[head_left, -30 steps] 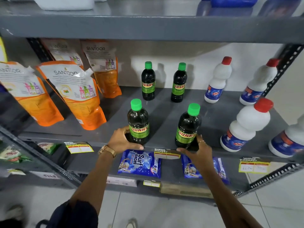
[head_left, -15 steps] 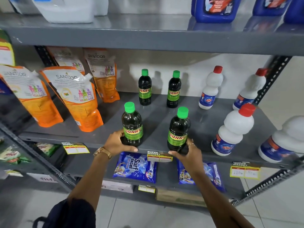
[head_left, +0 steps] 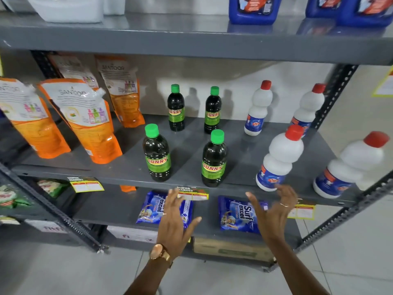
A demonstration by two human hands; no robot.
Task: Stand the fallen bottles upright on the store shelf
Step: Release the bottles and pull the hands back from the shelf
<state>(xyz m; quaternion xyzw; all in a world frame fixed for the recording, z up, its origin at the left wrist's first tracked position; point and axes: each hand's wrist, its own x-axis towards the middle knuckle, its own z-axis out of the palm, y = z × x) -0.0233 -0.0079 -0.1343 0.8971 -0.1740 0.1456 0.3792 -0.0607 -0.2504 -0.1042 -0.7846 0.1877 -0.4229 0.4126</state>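
Observation:
Several dark bottles with green caps stand upright on the grey middle shelf (head_left: 127, 173): a front left bottle (head_left: 157, 153), a front right bottle (head_left: 213, 158), and two at the back, the back left bottle (head_left: 175, 108) and the back right bottle (head_left: 212, 110). My left hand (head_left: 175, 222) hovers open below the shelf edge, under the front left bottle, touching nothing. My right hand (head_left: 274, 211) is open too, fingers spread, below and right of the front right bottle.
Several white bottles with red caps (head_left: 280, 158) stand at the shelf's right. Orange Santoor pouches (head_left: 85, 122) lean at the left. Blue Surf Excel packets (head_left: 239, 213) lie on the lower shelf. Blue jugs (head_left: 253, 7) sit on the top shelf. Price tags (head_left: 192, 193) hang on the edge.
Both hands have let go of the two front dark bottles and drawn back below the shelf edge, fingers spread. The bottles stay upright.

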